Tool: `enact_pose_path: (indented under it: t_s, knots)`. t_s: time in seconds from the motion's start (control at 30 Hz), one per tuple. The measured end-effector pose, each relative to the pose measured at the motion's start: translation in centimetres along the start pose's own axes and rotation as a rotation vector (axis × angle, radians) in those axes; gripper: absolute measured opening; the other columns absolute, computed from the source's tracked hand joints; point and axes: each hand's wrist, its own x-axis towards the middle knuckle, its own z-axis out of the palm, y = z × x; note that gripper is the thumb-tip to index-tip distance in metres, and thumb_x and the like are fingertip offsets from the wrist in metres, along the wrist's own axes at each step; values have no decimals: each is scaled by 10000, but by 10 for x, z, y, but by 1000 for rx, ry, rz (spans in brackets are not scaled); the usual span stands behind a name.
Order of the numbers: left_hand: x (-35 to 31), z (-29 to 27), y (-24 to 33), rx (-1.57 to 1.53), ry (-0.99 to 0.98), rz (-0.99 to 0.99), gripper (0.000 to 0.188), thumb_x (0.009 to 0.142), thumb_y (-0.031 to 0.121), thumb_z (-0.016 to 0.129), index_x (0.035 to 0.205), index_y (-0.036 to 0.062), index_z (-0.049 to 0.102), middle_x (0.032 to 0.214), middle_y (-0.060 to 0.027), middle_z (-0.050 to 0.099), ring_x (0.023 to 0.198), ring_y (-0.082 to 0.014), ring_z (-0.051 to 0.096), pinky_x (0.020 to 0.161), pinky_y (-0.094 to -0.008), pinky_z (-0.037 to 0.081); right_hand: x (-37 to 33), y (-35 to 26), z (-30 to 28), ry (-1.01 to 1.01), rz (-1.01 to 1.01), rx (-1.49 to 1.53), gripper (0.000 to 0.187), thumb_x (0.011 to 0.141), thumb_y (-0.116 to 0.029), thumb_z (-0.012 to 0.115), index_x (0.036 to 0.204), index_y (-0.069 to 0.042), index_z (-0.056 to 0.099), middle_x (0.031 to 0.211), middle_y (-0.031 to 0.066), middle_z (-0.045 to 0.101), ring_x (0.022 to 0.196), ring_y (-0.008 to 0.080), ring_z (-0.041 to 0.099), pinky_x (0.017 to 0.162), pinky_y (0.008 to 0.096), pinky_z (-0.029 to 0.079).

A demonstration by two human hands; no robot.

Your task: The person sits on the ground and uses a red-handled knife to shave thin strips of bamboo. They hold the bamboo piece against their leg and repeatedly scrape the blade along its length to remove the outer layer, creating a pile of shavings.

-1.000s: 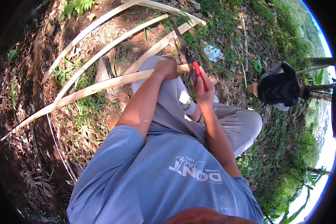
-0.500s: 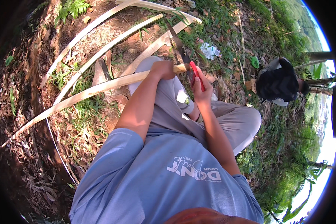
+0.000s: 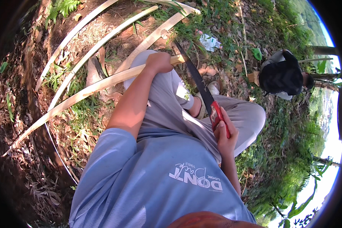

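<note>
My left hand (image 3: 159, 62) is closed round a long pale wooden strip (image 3: 91, 89) close to its right end, beside my bent knee. From there the strip runs down to the far left, over the ground. In my right hand (image 3: 225, 133) is the red handle of a hand saw (image 3: 198, 81), fingers wrapped round it. The saw's dark blade slants up and left, and its upper part lies against the strip's right end, just past my left hand. Whether the teeth sit in a cut cannot be made out.
More pale wooden strips (image 3: 102, 49) lie on the leafy ground ahead and to the left. A white and green packet (image 3: 209, 42) and a bright green thing (image 3: 257, 54) lie beyond my legs. At the right, a person in dark clothes (image 3: 280, 77) is bent over. Plants and a slope lie behind.
My right hand has drawn the saw back toward me and down to the right, so more of the blade shows on my side of the strip. My left hand keeps its hold.
</note>
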Motion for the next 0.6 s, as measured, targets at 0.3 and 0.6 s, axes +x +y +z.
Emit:
enact_pose_path:
  t_s: [0.3, 0.6]
  knots:
    - [-17, 17, 5, 52, 237, 20, 214, 841, 186, 758, 1020, 79, 806, 1000, -173, 821, 946, -371, 804, 849, -504, 628, 50, -12, 37, -49, -201, -157, 443, 1133, -159, 606, 1551, -16, 628, 1122, 125, 798, 971, 112, 690, 928, 279, 546]
    - [-11, 14, 4, 85, 181, 31, 276, 844, 234, 759, 1071, 86, 814, 1010, -167, 825, 955, -358, 809, 845, -496, 631, 210, 48, 137, 5, -501, 74, 447, 1130, -148, 612, 1555, -8, 620, 1272, 172, 800, 1089, 145, 722, 984, 291, 548]
